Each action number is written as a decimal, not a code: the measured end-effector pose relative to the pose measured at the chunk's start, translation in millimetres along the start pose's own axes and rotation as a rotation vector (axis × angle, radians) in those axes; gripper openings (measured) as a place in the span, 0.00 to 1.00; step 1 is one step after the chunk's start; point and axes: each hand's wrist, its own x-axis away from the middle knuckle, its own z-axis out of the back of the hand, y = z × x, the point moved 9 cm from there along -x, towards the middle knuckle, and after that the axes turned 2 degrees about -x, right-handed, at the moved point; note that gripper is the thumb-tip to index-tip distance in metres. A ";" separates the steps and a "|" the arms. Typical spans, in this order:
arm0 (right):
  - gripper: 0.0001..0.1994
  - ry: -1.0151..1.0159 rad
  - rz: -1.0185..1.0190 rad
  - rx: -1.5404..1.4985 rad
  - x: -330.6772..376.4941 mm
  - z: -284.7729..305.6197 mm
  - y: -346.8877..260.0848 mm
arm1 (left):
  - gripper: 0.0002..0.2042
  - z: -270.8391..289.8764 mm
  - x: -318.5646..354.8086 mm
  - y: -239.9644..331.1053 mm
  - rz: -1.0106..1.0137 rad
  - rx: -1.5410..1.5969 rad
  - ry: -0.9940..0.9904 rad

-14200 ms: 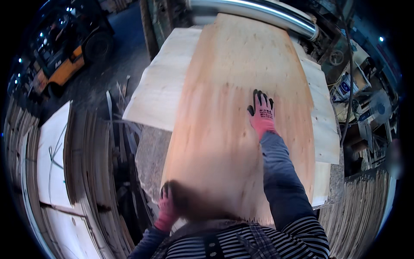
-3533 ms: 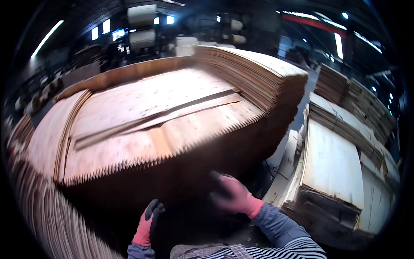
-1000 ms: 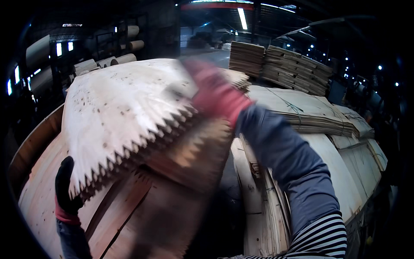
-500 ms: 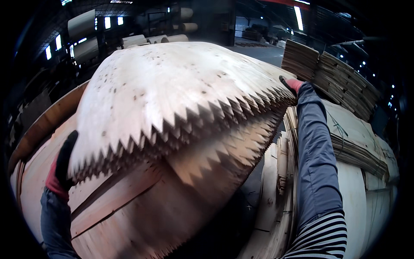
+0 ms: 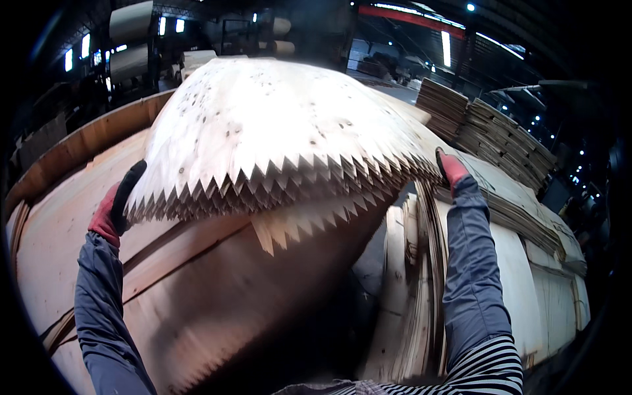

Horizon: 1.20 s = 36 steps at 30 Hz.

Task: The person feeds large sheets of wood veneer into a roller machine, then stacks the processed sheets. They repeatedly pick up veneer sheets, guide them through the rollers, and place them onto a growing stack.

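A thick bundle of pale wood veneer sheets [image 5: 263, 118] stretches between my two hands, its near edge cut in a sharp zigzag. Dark knots dot the top sheet. My left hand [image 5: 115, 207], in a red and black glove, is closed round the near left corner, thumb on top. At the near right corner my right hand [image 5: 453, 170], gloved alike, grips the same bundle; its fingers underneath are hidden. Below the bundle's near edge, a lower veneer piece [image 5: 309, 220] hangs with its own jagged edge.
Underneath lies a large veneer stack [image 5: 224, 296], with a curved wooden board [image 5: 92, 131] along its far left. More veneer stacks [image 5: 507, 145] stand at the far right, and a layered pile [image 5: 526, 224] sits beside my right arm. Large pale rolls [image 5: 131, 23] are at the back left.
The bundle's left corner has come up with my left hand, while the right corner sits slightly lower, so its near edge is more level. Less of the hanging veneer piece shows. The view has shifted.
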 end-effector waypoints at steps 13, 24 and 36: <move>0.22 -0.290 0.057 -0.883 451.2 24.0 -59.5 | 0.17 127.5 224.6 -16.0 0.567 0.504 0.047; 0.14 -0.375 0.000 -1.037 356.7 92.1 -7.4 | 0.23 35.2 239.1 96.6 0.360 0.903 -0.205; 0.18 -0.466 -0.017 -0.772 197.5 53.7 72.5 | 0.26 -95.4 257.9 122.4 0.798 1.028 0.053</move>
